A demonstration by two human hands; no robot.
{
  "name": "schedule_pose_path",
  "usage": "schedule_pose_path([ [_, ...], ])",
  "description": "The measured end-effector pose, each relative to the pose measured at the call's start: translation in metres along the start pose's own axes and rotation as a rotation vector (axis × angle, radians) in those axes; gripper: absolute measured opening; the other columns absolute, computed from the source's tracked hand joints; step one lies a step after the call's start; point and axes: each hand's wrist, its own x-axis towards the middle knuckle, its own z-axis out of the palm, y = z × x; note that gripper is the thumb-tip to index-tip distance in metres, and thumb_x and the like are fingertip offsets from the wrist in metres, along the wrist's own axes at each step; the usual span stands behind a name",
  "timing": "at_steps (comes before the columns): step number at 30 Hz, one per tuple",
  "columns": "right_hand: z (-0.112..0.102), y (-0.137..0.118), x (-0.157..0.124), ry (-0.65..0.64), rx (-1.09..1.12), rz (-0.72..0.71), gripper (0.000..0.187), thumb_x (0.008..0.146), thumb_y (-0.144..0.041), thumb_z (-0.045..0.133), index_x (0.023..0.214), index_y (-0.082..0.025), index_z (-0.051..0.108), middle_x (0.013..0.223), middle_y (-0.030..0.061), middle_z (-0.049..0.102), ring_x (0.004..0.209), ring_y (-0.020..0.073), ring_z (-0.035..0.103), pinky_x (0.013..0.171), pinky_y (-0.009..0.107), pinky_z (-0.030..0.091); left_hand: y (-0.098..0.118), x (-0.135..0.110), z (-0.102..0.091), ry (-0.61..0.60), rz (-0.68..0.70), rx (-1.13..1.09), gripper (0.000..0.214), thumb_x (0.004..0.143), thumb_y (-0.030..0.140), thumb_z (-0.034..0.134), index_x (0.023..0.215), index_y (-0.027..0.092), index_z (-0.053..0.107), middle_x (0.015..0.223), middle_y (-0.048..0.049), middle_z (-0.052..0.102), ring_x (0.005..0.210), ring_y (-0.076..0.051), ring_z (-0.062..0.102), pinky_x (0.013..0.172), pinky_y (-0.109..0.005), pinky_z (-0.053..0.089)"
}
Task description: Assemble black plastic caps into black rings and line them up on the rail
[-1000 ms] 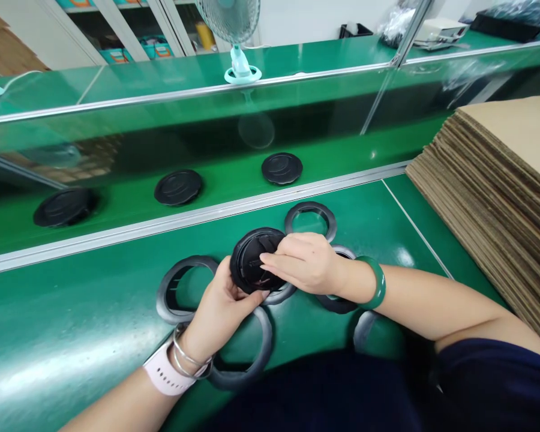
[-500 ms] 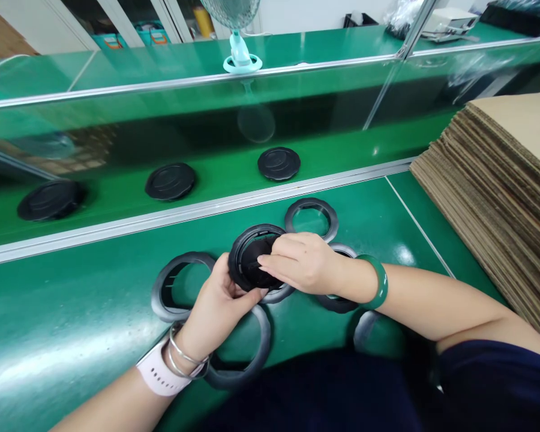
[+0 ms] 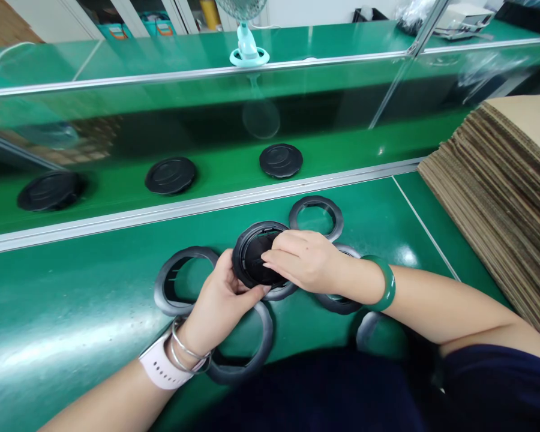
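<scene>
While fingers [image 3: 281, 259] grip, rings [image 3: 338, 219] around, stacked cardboard [image 3: 490, 174]

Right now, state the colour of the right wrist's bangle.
The bangle is green, clearest in the head view.

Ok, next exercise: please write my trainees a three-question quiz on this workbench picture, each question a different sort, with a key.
1. Count: how many black discs lie on the green strip just beyond the metal rail?
2. True or false: the green bangle is worn on the left wrist.
3. Fill in: the ____ hand grips the black round part by its outer edge, while the other hand has its fingertips over the middle.

Key:
1. Three.
2. False; the green bangle is on the right wrist.
3. Left.
</scene>
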Motion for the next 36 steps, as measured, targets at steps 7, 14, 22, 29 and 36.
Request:
schedule_pose_path([
  [7, -0.003, -0.003, 0.001, -0.048, 0.029, 0.042, 0.028, 0.106, -0.018, 0.042, 0.092, -0.011, 0.065, 0.09, 0.0114, 0.059, 0.084, 0.0224, 0.055, 0.075, 0.035, 0.051, 0.002, -0.001, 0.001, 0.024, 0.005, 0.051, 0.056, 0.069, 0.026, 0.081, 0.115, 0.022, 0.049, 0.098, -0.0001, 0.069, 0.086, -0.019, 0.07, 0.076, -0.03, 0.058],
  [14, -0.002, -0.002, 0.002, -0.083, 0.038, 0.047, 0.027, 0.106, -0.017, 0.041, 0.094, -0.011, 0.064, 0.092, 0.0123, 0.06, 0.086, 0.0233, 0.056, 0.077, 0.036, 0.053, 0.004, 0.0, 0.001, 0.008, 0.011, 0.017, 0.053, 0.067, 0.025, 0.082, 0.11, 0.021, 0.05, 0.092, 0.0015, 0.069, 0.082, -0.018, 0.07, 0.072, -0.027, 0.058],
  [22, 0.0, -0.008, 0.001, -0.032, 0.009, 0.054, 0.028, 0.101, -0.007, 0.039, 0.117, -0.002, 0.061, 0.091, 0.0133, 0.061, 0.083, 0.0244, 0.055, 0.076, 0.038, 0.054, 0.001, -0.001, -0.002, 0.02, 0.042, 0.107, 0.049, 0.07, 0.024, 0.08, 0.109, 0.022, 0.049, 0.091, 0.0019, 0.068, 0.079, -0.017, 0.068, 0.068, -0.026, 0.056],
  [29, -0.001, -0.012, 0.003, -0.127, -0.052, 0.063, 0.033, 0.099, -0.008, 0.038, 0.125, 0.0, 0.057, 0.095, 0.0167, 0.06, 0.084, 0.0266, 0.052, 0.074, 0.042, 0.052, 0.001, -0.004, -0.003, 0.064, 0.103, 0.257, 0.052, 0.071, 0.029, 0.08, 0.112, 0.022, 0.049, 0.088, -0.0003, 0.069, 0.078, -0.02, 0.07, 0.069, -0.029, 0.057],
  [36, -0.014, -0.002, 0.005, 0.195, 0.184, 0.33, 0.034, 0.103, -0.029, 0.053, 0.133, -0.013, 0.054, 0.117, 0.0151, 0.056, 0.108, 0.0296, 0.051, 0.094, 0.049, 0.045, 0.003, -0.004, -0.001, 0.053, 0.106, 0.038, 0.06, 0.069, 0.029, 0.082, 0.115, 0.022, 0.045, 0.104, -0.0028, 0.067, 0.089, -0.02, 0.07, 0.074, -0.03, 0.059],
])
